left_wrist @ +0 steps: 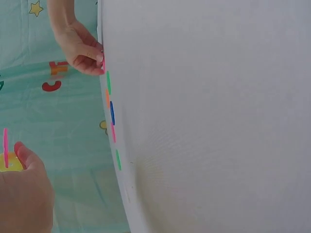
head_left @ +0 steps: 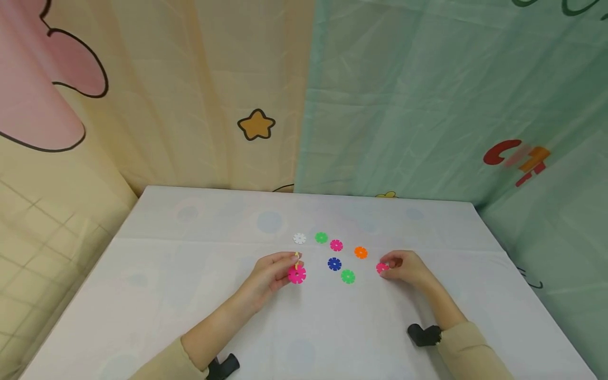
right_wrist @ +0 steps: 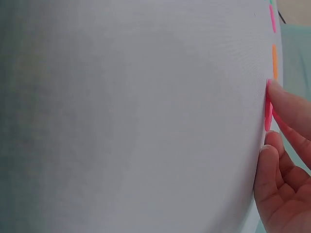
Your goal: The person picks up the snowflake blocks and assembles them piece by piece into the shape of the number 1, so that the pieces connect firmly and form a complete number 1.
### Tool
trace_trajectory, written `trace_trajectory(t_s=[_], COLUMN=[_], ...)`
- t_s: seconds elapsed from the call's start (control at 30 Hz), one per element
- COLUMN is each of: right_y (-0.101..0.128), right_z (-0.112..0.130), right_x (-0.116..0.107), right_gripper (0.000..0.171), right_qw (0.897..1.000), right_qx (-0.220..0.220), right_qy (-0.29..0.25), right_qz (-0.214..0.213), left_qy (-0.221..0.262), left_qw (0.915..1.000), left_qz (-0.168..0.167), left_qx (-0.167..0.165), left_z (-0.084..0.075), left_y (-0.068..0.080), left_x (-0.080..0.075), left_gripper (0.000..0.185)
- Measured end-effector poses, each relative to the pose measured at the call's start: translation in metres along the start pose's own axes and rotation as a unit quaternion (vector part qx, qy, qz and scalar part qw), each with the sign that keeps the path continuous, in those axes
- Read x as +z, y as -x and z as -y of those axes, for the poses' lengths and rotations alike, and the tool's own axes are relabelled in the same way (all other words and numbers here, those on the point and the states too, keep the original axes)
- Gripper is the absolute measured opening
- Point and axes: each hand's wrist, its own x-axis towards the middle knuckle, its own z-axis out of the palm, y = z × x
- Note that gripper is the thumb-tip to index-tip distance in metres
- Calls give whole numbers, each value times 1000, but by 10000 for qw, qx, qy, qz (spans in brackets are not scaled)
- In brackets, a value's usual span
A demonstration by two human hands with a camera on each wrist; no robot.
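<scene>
My left hand (head_left: 268, 278) pinches a yellow notched plastic disc (left_wrist: 11, 163), seen nearly edge-on in the head view. A pink notched disc (head_left: 297, 275) is joined crosswise to it, and both are held up above the table. On the right, my right hand (head_left: 407, 268) pinches another pink notched disc (head_left: 382, 268) by its edge, low at the tabletop. In the right wrist view that disc (right_wrist: 268, 106) shows edge-on between thumb and fingers. Between the hands lie a blue disc (head_left: 334, 264), a green disc (head_left: 348, 276) and an orange disc (head_left: 361, 253).
Farther back on the white-covered table (head_left: 190, 316) lie a white disc (head_left: 299, 238), a second green disc (head_left: 321, 238) and a pink disc (head_left: 336, 245). Curtains (head_left: 404, 105) hang behind the table's far edge. Black camera mounts (head_left: 424, 335) sit at both wrists.
</scene>
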Motion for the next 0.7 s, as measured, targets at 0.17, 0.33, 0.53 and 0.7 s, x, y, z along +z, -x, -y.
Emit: trace_trajectory(t_s=[0.17,0.33,0.53,0.7], right_y=[-2,-3,-3,-4], right_z=[2,7,12,11], right_x=[3,2,1,1], right_gripper=[22,22,26,27], right_qw=[9997,9995,9982,9980], right_qx=[-30,110,233,202], right_qy=[217,284,530,564], right_qz=[47,126,176,200], left_qy=[61,87,130,96], left_qw=[9999,9998,9997,9996], left_qz=[149,184,191,248], left_qx=[-24,-10,-81,-64], left_z=[-1,-2,-1,-1], left_y=[1,2,2,2], left_x=[0,0,1,0], left_gripper=[47,46,46,46])
